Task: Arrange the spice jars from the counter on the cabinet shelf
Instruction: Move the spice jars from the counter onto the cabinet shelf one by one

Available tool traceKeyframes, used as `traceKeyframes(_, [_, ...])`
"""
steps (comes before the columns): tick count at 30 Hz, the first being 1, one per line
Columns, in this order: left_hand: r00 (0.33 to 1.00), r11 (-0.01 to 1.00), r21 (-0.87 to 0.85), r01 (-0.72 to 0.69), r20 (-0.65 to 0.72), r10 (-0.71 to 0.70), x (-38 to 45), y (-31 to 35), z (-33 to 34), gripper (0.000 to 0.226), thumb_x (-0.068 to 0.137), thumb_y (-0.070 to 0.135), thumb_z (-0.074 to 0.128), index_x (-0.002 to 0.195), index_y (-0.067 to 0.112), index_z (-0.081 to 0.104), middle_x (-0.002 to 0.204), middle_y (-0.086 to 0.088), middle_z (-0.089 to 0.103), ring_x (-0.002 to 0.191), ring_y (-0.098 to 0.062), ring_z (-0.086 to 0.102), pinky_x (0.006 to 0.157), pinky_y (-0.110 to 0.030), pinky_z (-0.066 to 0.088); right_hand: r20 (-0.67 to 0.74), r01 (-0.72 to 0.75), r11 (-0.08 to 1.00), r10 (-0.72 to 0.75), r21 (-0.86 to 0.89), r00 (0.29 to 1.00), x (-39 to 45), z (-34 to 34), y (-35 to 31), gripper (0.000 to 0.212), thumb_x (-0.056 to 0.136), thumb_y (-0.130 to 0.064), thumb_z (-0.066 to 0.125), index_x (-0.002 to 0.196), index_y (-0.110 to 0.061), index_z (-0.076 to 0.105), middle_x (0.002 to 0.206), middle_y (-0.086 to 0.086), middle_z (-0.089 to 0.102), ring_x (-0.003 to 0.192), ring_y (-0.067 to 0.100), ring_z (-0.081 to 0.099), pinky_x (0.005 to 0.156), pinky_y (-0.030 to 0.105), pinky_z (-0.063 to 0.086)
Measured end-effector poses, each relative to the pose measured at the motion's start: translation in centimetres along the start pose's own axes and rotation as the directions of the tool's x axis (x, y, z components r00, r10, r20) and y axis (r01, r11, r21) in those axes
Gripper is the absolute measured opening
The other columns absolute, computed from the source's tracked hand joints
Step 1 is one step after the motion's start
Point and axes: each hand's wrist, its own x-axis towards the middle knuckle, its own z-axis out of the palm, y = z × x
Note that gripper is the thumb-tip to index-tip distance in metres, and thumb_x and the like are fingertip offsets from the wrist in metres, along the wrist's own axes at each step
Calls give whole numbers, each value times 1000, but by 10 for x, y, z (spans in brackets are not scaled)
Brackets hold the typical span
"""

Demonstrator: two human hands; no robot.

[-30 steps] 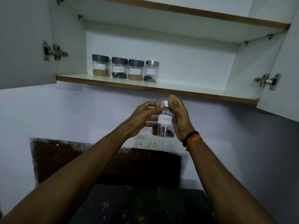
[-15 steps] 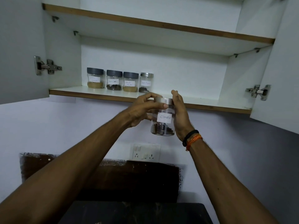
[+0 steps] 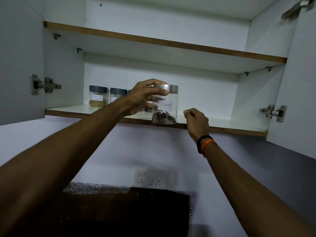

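- Cloves jar (image 3: pixel 165 104): upright, silver lid, held at the front edge of the lower cabinet shelf (image 3: pixel 222 124); base contact with the shelf cannot be told.
- Left hand (image 3: pixel 143 98): fingers and thumb curled round the jar's upper part, just under the lid.
- Right hand (image 3: pixel 196 121): just right of the jar, apart from it, fingers curled, holding nothing.
- Dark-lidded jars (image 3: pixel 97 96): standing in a row at the shelf's left, behind the left hand.
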Motion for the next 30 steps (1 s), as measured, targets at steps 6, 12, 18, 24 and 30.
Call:
traceKeyframes(6, [1000,1000,14,-7,16,7,23,-10,-12,39,80,14,79,116,13,67,111,-11,71,112,-41,67,91,-56,55,71,133,918,-115,-374,991,23,8,13,24,92,-15,56,112,-11,69,110,7,70,103,27,62,90,37,52])
traceKeyframes(12, [999,999,39,21,29,-22,50,-34,-21,44,82,15,77,123,12,64,117,-11,67,115,-39,65,85,-49,60,132,182,823,-131,-538,983,41,20,23,23,95,-21,50,107,-13,68,98,8,72,91,28,65,82,36,53])
traceKeyframes(18, [998,997,70,38,48,-41,82,-57,-27,41,73,21,79,113,22,70,115,-7,67,112,-34,66,91,-54,56,33,125,782,-132,-610,991,55,33,35,26,89,-33,49,92,-20,71,82,2,71,66,20,51,63,26,40])
traceKeyframes(24, [995,993,99,60,79,-68,109,-80,-36,38,78,16,78,115,20,68,118,-10,66,115,-36,64,91,-50,58,-75,112,777,-200,-619,977,56,41,45,31,88,-41,48,82,-21,71,64,-2,61,58,17,47,59,24,37])
traceKeyframes(30, [993,988,151,42,104,-58,127,-91,-45,33,85,12,74,116,16,66,122,-13,64,116,-33,64,88,-43,58,-105,132,777,-246,-616,964,56,42,48,32,90,-40,49,80,-18,71,61,-4,55,56,16,46,58,23,36])
